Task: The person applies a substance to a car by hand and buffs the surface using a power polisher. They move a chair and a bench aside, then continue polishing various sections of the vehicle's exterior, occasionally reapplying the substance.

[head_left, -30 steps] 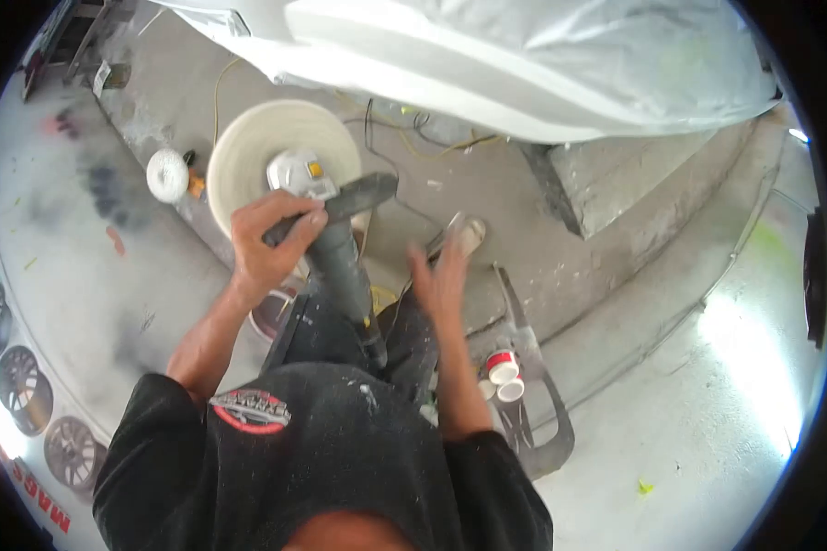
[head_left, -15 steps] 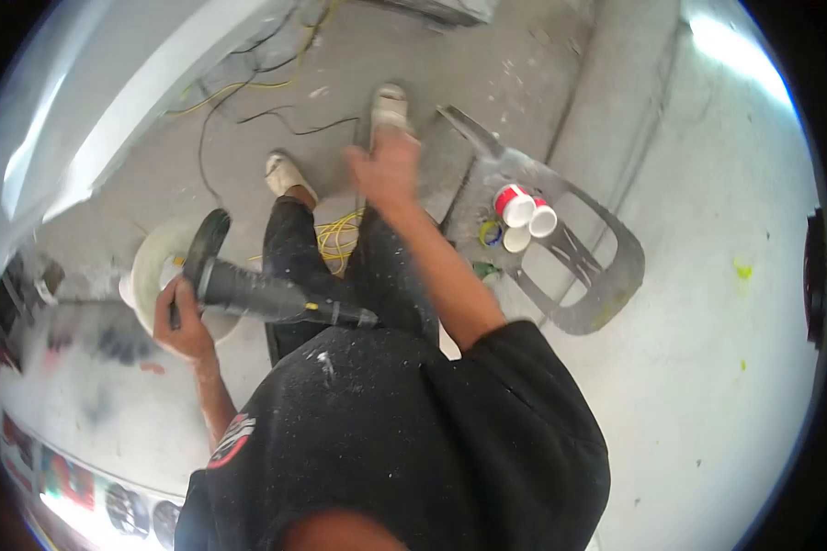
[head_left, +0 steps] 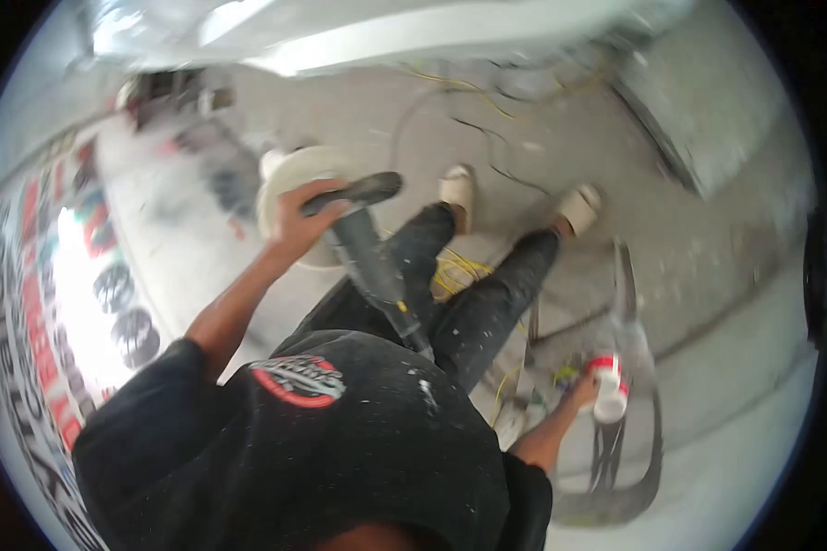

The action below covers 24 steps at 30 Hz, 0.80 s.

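Note:
My left hand (head_left: 299, 219) is closed round the head end of a dark power tool (head_left: 369, 262), which slants across my lap toward my right thigh. On the right, my right hand (head_left: 583, 392) reaches to the red-and-white containers (head_left: 611, 407) and is against or right beside them. Its fingers are blurred, so a grip cannot be made out. The containers stand on a grey, frame-like panel (head_left: 654, 464). Beside them lies a small yellow-green item (head_left: 565, 375).
Behind my left hand is a round pale bucket (head_left: 271, 207). Yellow cable (head_left: 459, 275) lies coiled between my legs, and a black cable (head_left: 492, 147) runs over the floor ahead. A pale block-like object (head_left: 717, 101) stands at upper right; a printed banner (head_left: 41, 340) is at far left.
The view has turned and shifted. My right hand has moved from in front of my legs to the containers. My left hand still holds the power tool.

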Tool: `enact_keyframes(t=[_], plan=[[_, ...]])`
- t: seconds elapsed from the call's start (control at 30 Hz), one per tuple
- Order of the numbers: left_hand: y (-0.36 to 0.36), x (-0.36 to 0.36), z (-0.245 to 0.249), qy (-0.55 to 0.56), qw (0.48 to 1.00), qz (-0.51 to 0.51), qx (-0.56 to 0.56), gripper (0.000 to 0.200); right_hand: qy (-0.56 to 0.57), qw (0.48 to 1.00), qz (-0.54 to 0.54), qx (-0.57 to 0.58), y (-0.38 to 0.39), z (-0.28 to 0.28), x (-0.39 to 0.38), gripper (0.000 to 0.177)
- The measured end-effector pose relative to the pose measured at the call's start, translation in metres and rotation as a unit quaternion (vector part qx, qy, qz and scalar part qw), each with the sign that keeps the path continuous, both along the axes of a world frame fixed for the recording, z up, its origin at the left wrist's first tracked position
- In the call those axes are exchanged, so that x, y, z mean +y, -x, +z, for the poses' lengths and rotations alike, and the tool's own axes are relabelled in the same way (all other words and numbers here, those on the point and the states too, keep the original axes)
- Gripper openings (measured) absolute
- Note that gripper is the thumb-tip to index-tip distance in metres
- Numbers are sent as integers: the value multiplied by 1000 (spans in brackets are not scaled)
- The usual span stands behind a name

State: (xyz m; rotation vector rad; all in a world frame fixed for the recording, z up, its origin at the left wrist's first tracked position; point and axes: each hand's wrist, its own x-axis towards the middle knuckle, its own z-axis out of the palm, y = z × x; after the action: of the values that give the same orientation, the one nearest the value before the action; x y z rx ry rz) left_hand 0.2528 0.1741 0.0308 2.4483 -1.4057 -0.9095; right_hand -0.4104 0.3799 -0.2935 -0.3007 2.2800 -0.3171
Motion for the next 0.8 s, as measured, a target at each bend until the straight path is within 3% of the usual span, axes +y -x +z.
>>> enact_keyframes(t=[0.1,0.17,0.23,0.27,0.3,0.37,0.47,0.5,0.53,0.57,0.6,0.67,0.7,0.73,0.8], plan=[[-11,8,-10,26,996,54,73,32,58,997,-44,-27,-14,20,-16,51],[-14,12,-11,34,991,75,107,32,21,996,-81,-35,-16,29,-28,49],[-8,14,-9,28,991,76,105,31,14,992,126,-17,37,-9,16,55],[-7,16,-9,22,991,76,108,31,18,993,111,-25,40,-15,14,58],[-6,18,-10,18,988,95,122,32,22,995,95,-33,41,-21,11,60],[-11,25,-8,41,987,101,114,32,37,980,-174,-87,18,1,-11,64],[-20,37,-11,50,987,113,102,32,-99,980,-12,173,18,11,-38,62],[-23,43,-11,48,987,117,97,32,-45,969,132,206,-45,63,-88,57],[-26,48,-11,47,986,127,98,32,64,904,372,199,-65,69,-101,51],[-28,51,-11,45,985,135,102,32,72,788,565,233,-69,28,-105,49],[-29,54,-14,43,983,140,111,32,158,658,658,331,-121,26,-131,48],[-29,63,-21,41,979,162,120,32,277,807,517,78,-327,142,-261,61],[-31,66,-22,40,978,168,119,32,292,719,617,128,-377,134,-278,77],[-33,70,-23,40,977,175,114,32,373,706,599,52,-436,163,-310,89],[-33,78,-21,29,977,187,101,32,416,663,611,118,-519,173,-359,99]])
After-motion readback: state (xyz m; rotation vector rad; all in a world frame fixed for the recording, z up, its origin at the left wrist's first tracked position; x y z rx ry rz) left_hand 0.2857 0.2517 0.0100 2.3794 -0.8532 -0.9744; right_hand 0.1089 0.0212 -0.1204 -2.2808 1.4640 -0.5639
